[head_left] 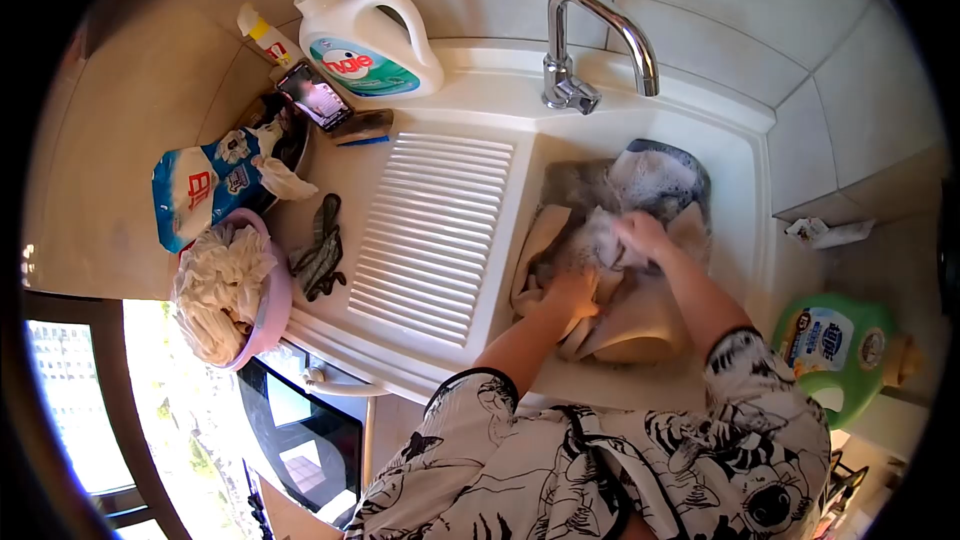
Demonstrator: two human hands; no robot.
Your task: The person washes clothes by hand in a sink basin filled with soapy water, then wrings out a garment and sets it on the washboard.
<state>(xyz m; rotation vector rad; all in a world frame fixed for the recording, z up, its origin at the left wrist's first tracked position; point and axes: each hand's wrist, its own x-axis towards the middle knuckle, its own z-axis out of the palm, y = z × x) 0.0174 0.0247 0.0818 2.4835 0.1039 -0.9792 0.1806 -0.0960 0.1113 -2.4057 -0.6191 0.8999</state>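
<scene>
Both hands are in the sink basin (745,200), among wet, soapy laundry. My right hand (642,236) is closed on a whitish, sudsy cloth (600,238). Lower and to the left, my left hand (574,296) also grips cloth, its fingers partly blurred and hidden in the folds. A tan piece of laundry (640,322) bulges up in front of the hands. Behind them, a dark-edged cloth (655,175) lies under foam. What kind of garments these are cannot be made out.
A chrome faucet (600,10) arches over the basin. Left of it is a ribbed washboard (430,235). A detergent jug (370,45), phone (315,97), brush (365,127), dark socks (320,255) and a pink basin (277,300) of cloth stand further left; a green jug (835,350) is right.
</scene>
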